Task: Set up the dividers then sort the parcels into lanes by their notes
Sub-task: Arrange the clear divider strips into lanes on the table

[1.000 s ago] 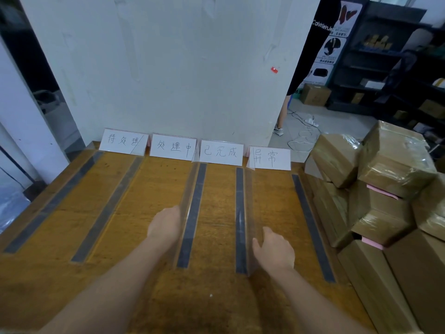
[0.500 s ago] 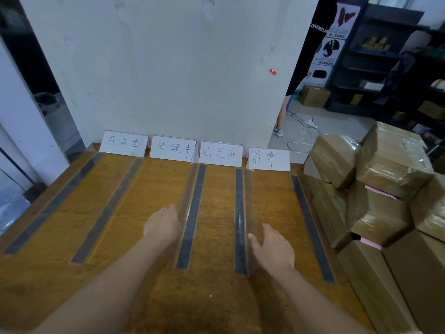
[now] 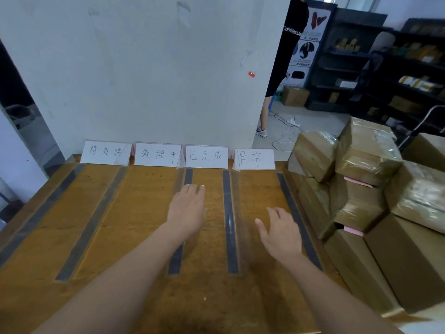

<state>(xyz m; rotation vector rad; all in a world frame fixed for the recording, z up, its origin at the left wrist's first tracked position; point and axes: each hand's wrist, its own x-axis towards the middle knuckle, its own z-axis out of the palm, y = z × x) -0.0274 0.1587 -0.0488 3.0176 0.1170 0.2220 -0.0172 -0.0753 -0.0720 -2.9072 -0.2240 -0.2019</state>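
Left hand (image 3: pixel 186 209) flat, fingers straight, over the left clear divider (image 3: pixel 179 180); contact unclear. Right hand (image 3: pixel 280 233) loose, fingers apart, holding nothing, just right of the right divider (image 3: pixel 238 208). Parcels (image 3: pixel 366 162) stacked at the table's (image 3: pixel 120 213) right edge. Labels (image 3: pixel 207 156) along the far edge.

A white wall (image 3: pixel 144 68) stands along the far edge of the wooden desk (image 3: pixel 134 213). Beyond the far right corner: grey floor (image 3: pixel 320 124), dark shelving units (image 3: pixel 356 75), a printed poster (image 3: pixel 313 32), white cables (image 3: pixel 286 133).
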